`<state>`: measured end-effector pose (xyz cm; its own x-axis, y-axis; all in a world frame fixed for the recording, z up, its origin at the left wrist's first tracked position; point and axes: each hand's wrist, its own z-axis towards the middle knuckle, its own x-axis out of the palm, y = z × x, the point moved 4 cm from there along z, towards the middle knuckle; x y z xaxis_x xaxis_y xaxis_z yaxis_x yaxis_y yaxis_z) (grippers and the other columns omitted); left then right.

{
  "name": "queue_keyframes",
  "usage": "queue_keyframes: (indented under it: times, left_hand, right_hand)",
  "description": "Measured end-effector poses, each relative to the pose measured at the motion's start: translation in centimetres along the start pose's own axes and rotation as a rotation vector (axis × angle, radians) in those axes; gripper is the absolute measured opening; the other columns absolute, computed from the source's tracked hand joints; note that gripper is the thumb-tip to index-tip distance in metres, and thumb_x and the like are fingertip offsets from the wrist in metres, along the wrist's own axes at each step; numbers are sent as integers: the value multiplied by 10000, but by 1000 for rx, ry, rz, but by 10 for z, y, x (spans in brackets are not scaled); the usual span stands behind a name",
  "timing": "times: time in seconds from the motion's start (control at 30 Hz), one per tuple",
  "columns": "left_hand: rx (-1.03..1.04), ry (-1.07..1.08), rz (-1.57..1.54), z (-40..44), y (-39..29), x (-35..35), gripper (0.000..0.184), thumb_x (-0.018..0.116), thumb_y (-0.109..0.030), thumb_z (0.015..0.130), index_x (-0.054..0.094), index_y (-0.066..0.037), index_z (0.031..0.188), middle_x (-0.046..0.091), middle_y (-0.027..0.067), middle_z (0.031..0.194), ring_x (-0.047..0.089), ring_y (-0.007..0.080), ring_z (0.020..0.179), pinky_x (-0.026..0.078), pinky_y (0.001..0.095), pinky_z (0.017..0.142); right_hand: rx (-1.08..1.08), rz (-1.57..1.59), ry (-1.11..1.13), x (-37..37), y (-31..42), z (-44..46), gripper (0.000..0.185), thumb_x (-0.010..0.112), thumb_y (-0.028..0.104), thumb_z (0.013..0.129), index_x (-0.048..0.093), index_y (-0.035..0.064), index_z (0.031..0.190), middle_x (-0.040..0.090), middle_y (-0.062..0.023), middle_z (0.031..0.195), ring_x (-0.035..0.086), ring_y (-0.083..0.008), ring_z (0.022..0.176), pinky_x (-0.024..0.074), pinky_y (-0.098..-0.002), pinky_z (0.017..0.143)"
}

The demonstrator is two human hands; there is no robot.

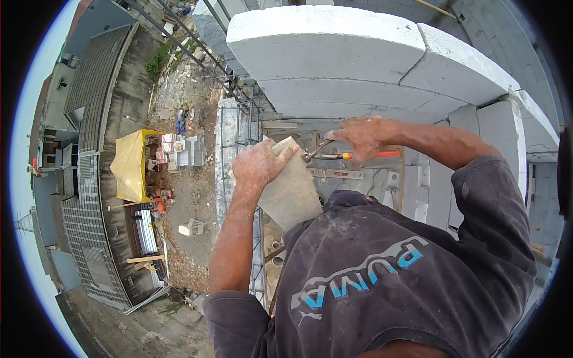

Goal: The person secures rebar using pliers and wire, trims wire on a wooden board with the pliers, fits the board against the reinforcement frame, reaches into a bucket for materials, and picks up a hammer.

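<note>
Pinching the slab (289, 194) by its far end in the left hand (259, 162), lengthwise toward the torso (382, 262), and grasping the pliers (347, 156) in the right hand (361, 137), pointing them leftward across at the slab's right edge

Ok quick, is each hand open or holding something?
Left hand: closed, holding a flat grey board.
Right hand: closed, holding a red-handled tool.

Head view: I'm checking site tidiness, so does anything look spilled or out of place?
Yes: loose rubble lies strewn over the ground on the picture's left, which looks untidy. The board is tilted, but the left hand holds it.
</note>
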<state>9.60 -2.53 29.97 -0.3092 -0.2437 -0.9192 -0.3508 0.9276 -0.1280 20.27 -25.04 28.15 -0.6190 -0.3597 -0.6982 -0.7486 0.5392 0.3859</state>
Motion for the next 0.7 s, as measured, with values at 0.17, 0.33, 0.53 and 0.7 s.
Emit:
queue_keyframes:
  times: [0.17,0.33,0.53,0.7]
  left_hand:
    - [-58,32,39,17,2,18,740,519,-766,856,721,-125,1165,741,201,1006,712,371,994,557,495,835]
    - [-209,74,75,37,8,26,731,528,-733,876,724,-94,1172,735,192,1078,703,360,1044,555,474,866]
    - [-301,114,88,52,21,38,728,539,-708,889,728,-56,1150,718,188,1163,687,355,1103,546,464,907]
    - [-226,73,27,47,29,30,735,551,-749,854,740,-79,1092,724,192,1118,693,360,1075,545,470,897]
  right_hand:
    - [41,-57,-43,3,1,22,821,721,244,634,522,56,1408,698,-234,942,685,-415,948,536,-547,784]
    - [155,9,-21,6,18,46,691,698,202,653,596,8,1309,707,-238,1000,682,-428,996,528,-559,813]
    - [364,-24,78,18,54,70,634,697,251,731,583,-26,1290,677,-262,1104,655,-443,1093,504,-606,868]
    - [324,1,-81,5,47,39,705,688,252,670,597,-29,1310,688,-243,1165,658,-379,1104,495,-565,870]
